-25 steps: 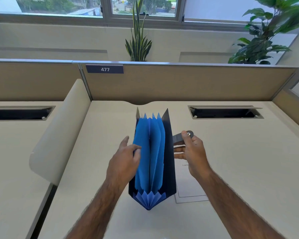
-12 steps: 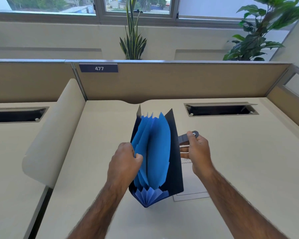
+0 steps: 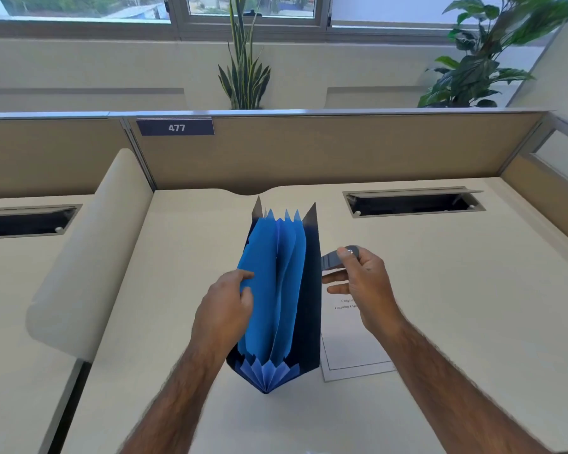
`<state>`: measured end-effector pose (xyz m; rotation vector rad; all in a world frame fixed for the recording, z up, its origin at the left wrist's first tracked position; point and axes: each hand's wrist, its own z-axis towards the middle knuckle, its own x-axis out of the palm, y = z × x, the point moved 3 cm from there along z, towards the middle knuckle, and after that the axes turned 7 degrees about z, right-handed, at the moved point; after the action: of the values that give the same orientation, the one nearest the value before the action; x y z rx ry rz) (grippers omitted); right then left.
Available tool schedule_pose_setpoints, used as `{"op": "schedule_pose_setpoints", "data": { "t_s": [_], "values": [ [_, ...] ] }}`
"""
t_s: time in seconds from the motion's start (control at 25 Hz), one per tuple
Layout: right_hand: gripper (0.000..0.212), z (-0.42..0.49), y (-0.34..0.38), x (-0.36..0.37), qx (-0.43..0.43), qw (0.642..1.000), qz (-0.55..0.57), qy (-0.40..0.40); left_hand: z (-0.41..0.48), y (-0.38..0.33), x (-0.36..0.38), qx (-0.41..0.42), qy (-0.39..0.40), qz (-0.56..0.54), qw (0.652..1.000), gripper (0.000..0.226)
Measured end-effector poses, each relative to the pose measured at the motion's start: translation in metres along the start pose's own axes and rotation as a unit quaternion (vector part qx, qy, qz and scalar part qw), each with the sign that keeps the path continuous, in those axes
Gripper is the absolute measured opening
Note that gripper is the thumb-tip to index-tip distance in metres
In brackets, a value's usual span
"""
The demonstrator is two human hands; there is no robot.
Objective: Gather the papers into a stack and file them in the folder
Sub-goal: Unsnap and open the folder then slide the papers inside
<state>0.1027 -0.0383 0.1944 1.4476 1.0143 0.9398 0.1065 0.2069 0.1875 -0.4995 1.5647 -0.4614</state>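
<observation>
A dark blue accordion folder (image 3: 310, 306) with bright blue dividers stands upright on the desk, fanned apart at the top. My left hand (image 3: 225, 309) grips the leftmost blue dividers and holds them aside. My right hand (image 3: 363, 283) pinches the folder's grey closure strap (image 3: 330, 262) out to the right. A stack of white printed papers (image 3: 351, 352) lies flat on the desk just right of the folder, partly hidden by the folder and my right wrist.
The beige desk (image 3: 456, 306) is walled by tan partitions at the back and right. A cable slot (image 3: 413, 203) lies open at the back right. A rounded cream divider (image 3: 86, 257) bounds the desk's left side. Plants stand beyond the partition.
My left hand has pulled the blue dividers further to the left, widening the gap between the pockets. My right hand keeps hold of the strap, almost unmoved.
</observation>
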Motion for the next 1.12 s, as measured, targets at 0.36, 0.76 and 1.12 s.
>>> {"op": "schedule_pose_setpoints", "data": {
  "t_s": [0.36, 0.76, 1.12],
  "values": [
    [0.026, 0.065, -0.042, -0.055, -0.02, 0.975, -0.216, -0.047, 0.001, -0.032, 0.023, 0.018, 0.097, 0.095, 0.991, 0.119],
    [0.08, 0.159, -0.111, -0.107, 0.097, 0.802, -0.56, 0.184, -0.009, -0.042, 0.027, 0.03, 0.088, 0.067, 0.993, 0.1],
    [0.096, 0.171, -0.119, -0.099, 0.069, 0.75, -0.632, 0.183, -0.012, -0.034, 0.025, 0.002, 0.081, 0.031, 0.996, 0.061]
  ]
}}
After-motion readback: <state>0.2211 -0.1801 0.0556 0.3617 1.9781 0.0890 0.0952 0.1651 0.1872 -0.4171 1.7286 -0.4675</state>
